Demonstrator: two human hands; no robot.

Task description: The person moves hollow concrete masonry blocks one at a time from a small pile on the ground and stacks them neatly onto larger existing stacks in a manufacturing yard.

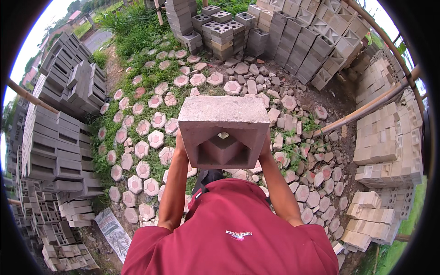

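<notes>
Between my two hands I hold up a grey concrete ventilation block (223,111) in front of my chest. Its rough top face is tilted toward me, and the hollow front shows a V-shaped ridge with a small gap of light behind it. My left hand (179,145) presses against the block's left side. On the opposite side my right hand (265,145) grips it the same way. Most of the fingers are hidden behind the block. Hexagonal paving stones (158,120) lie on the ground beneath it.
Stacks of grey blocks (57,142) line the left. More piles stand ahead, with round-holed blocks (217,31) and ventilation blocks (302,46). A bamboo pole (353,117) slants in from the right, near pale block stacks (385,137). Loose rubble (321,160) covers the right-hand ground.
</notes>
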